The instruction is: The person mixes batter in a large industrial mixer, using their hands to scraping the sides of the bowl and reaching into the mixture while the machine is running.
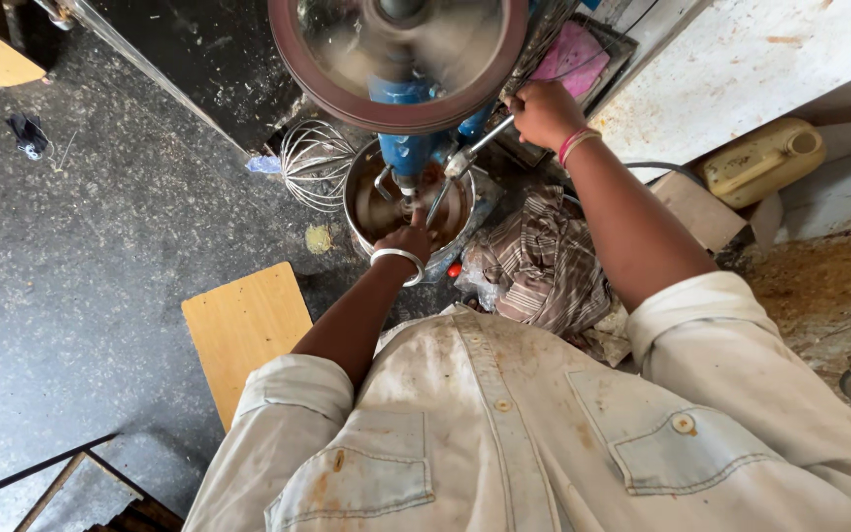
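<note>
Below the blue mixer head: everything here is placed from the steel mixing bowl [408,202].

Bowl: round, dull steel, holding a brown, wet-looking mix; it sits under the blue mixer column [408,148], whose big round top disc [398,59] looks blurred.

Left hand [409,238]: rests on the bowl's near rim, fingers curled over the edge toward the middle; a plain metal bangle [398,261] rings the wrist. It seems to grip the rim, though the fingertips are hidden.

Right hand [544,113]: beyond the bowl, up and to the right, closed in a fist around the top end of a long metal tool [460,163]; pink bands circle the wrist.

Tool axis: slants from the right fist down and left into the bowl, its lower end dipping into the mix just ahead of the left fingers.

Nearer hand: the left is on the bowl itself; the right reaches it only through the tool.

Wire whisk [312,163]: thin bright loops, lying on the floor just left of the bowl.

Striped cloth [544,266]: crumpled, brown and cream, just right of the bowl.

Wooden board [245,330]: flat, pale, nearer than the bowl and left.

Yellow jug [760,158]: plastic, stained, well right of the bowl.
</note>
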